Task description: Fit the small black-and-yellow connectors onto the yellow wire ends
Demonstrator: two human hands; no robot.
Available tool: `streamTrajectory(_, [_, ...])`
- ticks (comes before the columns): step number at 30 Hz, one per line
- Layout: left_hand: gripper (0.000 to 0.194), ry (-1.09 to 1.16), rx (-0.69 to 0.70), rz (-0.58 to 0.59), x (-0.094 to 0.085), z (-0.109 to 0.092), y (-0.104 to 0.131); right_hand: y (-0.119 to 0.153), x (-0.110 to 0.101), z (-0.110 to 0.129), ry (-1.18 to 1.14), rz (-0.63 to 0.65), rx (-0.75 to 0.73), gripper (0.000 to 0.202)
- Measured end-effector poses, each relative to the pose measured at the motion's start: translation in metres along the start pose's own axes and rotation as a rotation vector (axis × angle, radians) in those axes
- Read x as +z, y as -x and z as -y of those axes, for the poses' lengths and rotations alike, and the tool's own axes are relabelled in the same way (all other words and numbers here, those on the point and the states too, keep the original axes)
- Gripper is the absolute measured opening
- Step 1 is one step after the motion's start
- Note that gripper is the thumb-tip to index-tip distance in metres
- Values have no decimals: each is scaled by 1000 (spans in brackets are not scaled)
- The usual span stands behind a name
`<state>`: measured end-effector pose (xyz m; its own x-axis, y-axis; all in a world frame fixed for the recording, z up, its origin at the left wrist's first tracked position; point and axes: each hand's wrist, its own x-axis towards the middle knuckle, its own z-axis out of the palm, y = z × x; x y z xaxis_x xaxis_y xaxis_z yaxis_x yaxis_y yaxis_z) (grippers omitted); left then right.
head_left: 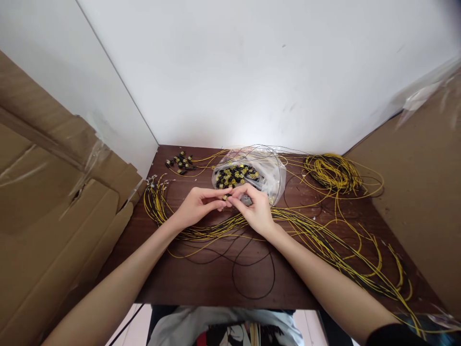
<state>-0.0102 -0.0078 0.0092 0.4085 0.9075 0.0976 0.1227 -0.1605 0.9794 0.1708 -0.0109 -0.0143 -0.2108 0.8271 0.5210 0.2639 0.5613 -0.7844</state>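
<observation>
Both hands meet over the middle of the table, in front of a clear plastic bag of small black-and-yellow parts. Between the fingertips sits one small yellow-and-black part. My left hand pinches it from the left, and my right hand closes on it from the right, fingertips touching those of the left. Beneath the hands runs a long bundle of yellow and black wires.
A coil of yellow and black wire lies at the back right. Several small connectors sit back left. Loose black wire loops near the front. Cardboard stands left, more cardboard right, a white wall behind.
</observation>
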Motion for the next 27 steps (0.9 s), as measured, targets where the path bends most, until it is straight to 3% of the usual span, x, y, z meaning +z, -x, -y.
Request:
streamTrajectory(10, [30, 48, -57, 42, -3, -5, 1, -3, 2, 2, -243, 88, 197, 11])
streamTrajectory(17, [29, 155, -73, 6, -8, -8, 1, -14, -4, 9, -681, 251, 446, 19])
streamTrajectory(23, [29, 261, 20, -252, -26, -7, -2, -29, -32, 25, -885, 289, 547, 14])
streamTrajectory(27, [33, 414, 82, -477, -43, -3, -7, -40, -69, 55, -950, 257, 465, 11])
